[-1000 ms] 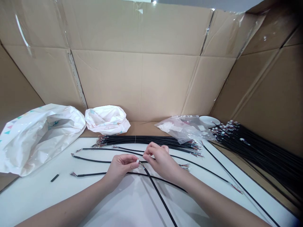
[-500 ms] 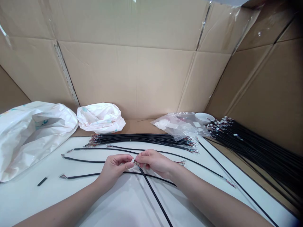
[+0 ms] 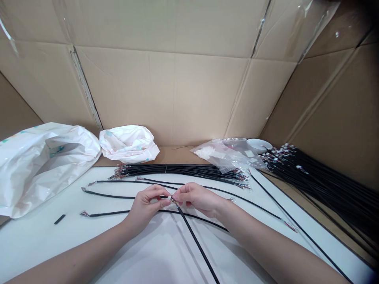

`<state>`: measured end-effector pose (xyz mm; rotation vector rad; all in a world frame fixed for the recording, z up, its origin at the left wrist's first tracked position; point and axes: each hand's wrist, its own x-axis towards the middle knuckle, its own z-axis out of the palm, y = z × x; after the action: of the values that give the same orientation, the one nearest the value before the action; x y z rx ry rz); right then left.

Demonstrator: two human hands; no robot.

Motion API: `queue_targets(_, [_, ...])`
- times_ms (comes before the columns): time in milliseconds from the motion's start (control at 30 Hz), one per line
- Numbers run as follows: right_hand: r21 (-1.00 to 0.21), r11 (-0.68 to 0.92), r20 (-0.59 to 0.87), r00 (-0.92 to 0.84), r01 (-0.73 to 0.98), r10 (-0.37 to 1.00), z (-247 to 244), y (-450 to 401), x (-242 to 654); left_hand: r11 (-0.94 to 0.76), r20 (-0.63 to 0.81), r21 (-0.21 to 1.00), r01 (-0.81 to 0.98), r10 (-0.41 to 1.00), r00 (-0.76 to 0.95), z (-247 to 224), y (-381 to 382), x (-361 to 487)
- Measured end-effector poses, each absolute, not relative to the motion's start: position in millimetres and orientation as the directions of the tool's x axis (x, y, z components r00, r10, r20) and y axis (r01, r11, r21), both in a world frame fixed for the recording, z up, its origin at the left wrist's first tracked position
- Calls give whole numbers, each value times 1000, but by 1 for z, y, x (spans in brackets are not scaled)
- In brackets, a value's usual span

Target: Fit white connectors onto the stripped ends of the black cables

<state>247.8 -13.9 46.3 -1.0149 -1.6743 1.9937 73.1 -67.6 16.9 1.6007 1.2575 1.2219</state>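
Note:
A black cable [image 3: 197,245] runs from the near edge up to both hands, with thin coloured wires [image 3: 174,201] fanning from its stripped end. My left hand [image 3: 148,205] pinches a small white connector [image 3: 169,198] between thumb and fingers; the fingers partly hide it. On the other side, my right hand [image 3: 197,199] has thumb and fingertips closed on one of the coloured wires, right at the connector. Which wire it is I cannot make out. Several loose black cables [image 3: 111,213] with bare wire ends lie on the white table beneath and behind the hands.
Behind lies a tied cable bundle [image 3: 189,170]. White plastic bags [image 3: 128,144] stand at the left, and a clear bag of white parts [image 3: 220,154] beside a white bowl [image 3: 259,145]. Many connector-ended cables [image 3: 325,181] lie right. A short black piece [image 3: 59,219] rests left. Cardboard walls [image 3: 174,90] surround the table.
The view has shifted slightly, so everything sits a little higher and further right. Both hands keep their pinch at the connector, with the fingertips adjusted a little.

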Motion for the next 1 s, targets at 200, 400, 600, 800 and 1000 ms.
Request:
queue_targets(200, [-976, -184, -216, -687, 121, 694, 45, -16, 245, -200, 214, 948, 248, 977, -28, 20, -66, 74])
queue_targets(400, [-988, -154, -135, -683, 34, 718, 42, -18, 242, -175, 185, 966, 192, 982, -36, 21, -66, 75])
queue_targets(600, [-992, -120, -120, -679, 48, 724, 41, -17, 243, -170, 178, 969, 178, 984, -28, 21, -66, 75])
queue_targets(800, [-990, -106, -141, -644, 93, 752, 44, -17, 242, -144, 147, 986, 85, 989, -32, 18, -66, 75])
queue_targets(1000, [-988, -112, -152, -621, 104, 769, 47, -18, 242, -72, 70, 997, -34, 997, -44, 13, -63, 75])
